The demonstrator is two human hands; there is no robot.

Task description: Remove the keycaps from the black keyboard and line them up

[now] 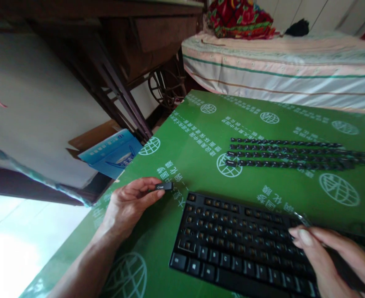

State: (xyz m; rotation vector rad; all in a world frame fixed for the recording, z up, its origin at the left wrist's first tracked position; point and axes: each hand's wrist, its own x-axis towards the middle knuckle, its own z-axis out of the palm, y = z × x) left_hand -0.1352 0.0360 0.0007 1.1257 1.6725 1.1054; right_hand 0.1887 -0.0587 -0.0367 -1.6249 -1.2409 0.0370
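Observation:
Between the thumb and fingers of my left hand [134, 198] is a wide black keycap [164, 186], held over the green board left of the keyboard. The black keyboard [232, 244] lies in front of me; its lower two rows carry caps, while the upper rows show bare switches. My right hand [328, 252], fingers closed, hovers over the keyboard's right side, gripping a thin tool with a shiny metal tip [302, 218]. Its exact kind is unclear, and the hand covers part of it. Several rows of loose keycaps [282, 154] lie on the board behind the keyboard.
The green printed board [198, 132] serves as the work surface. A dark wooden stand with a wheel [166, 87] is at the back left, with a blue cardboard box [111, 151] below. A bed [278, 70] with red patterned cloth [238, 20] borders the far side.

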